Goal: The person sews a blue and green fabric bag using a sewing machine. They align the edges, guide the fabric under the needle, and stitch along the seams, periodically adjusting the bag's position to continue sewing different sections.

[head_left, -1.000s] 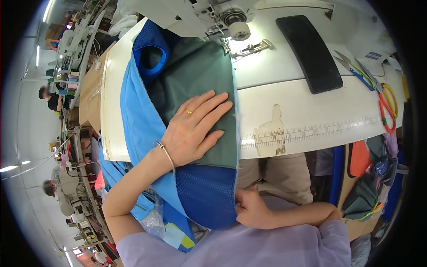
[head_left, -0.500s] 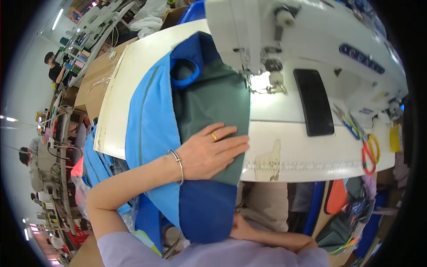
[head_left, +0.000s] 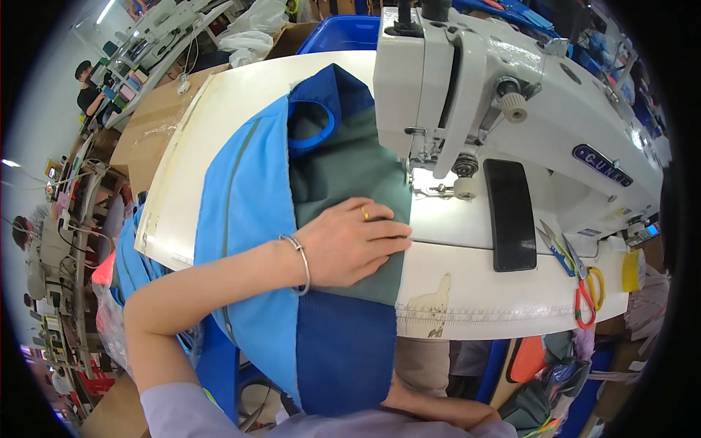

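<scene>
Left hand (head_left: 349, 244), fingers slightly spread, now at green fabric's (head_left: 343, 182) edge, apparently steadying it by sewing machine (head_left: 405, 95); right hand (head_left: 398, 394) now mostly behind navy panel (head_left: 345, 358), finger state indeterminate.

White glare under sewing machine (head_left: 537, 91), bent edges

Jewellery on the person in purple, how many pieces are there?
2: a gold ring on the left hand and a silvery bangle around its wrist. The right hand is mostly hidden by navy fabric; it may wear more.
</scene>
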`<state>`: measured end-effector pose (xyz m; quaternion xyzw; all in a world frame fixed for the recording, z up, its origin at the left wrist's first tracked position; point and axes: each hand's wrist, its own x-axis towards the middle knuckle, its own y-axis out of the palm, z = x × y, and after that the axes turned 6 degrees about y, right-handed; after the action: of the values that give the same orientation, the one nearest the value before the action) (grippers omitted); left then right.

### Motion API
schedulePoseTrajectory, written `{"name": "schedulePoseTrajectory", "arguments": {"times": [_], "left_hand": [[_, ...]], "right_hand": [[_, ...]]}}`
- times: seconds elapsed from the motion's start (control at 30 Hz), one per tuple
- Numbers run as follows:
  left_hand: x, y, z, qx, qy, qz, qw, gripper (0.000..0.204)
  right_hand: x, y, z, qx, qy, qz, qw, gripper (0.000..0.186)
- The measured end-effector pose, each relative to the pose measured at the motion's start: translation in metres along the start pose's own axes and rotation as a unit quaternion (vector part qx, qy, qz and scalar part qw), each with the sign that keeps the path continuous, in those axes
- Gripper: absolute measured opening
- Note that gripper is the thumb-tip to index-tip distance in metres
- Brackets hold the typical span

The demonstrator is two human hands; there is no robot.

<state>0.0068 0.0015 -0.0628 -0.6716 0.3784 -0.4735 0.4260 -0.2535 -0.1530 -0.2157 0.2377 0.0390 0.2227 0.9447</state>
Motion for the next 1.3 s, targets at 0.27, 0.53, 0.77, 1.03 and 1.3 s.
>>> {"name": "schedulePoseTrajectory", "arguments": {"times": [0.27, 0.53, 0.77, 1.03, 1.3], "left_hand": [[0.018, -0.006, 0.035, 0.016, 0.008, 0.009, 1.0, 0.032], [0.016, -0.018, 0.002, -0.009, -0.011, 0.043, 0.999, 0.03], [-0.03, -0.062, -0.087, -0.044, -0.124, 0.109, 0.985, 0.067], [-0.066, -0.071, -0.165, 0.077, -0.194, 0.179, 0.961, 0.092], [-0.108, -0.085, -0.149, 0.0, -0.255, 0.135, 0.957, 0.084]], "right_hand": [[0.026, 0.002, 0.05, -0.063, 0.266, -0.079, 0.959, 0.039], [0.023, 0.004, 0.019, -0.297, 0.17, -0.126, 0.931, 0.029], [0.006, 0.013, 0.066, -0.04, 0.163, -0.087, 0.982, 0.032], [0.033, 0.031, 0.126, -0.511, -0.378, -0.097, 0.766, 0.028], [0.043, 0.053, 0.116, -0.65, -0.292, -0.031, 0.701, 0.044]]}}
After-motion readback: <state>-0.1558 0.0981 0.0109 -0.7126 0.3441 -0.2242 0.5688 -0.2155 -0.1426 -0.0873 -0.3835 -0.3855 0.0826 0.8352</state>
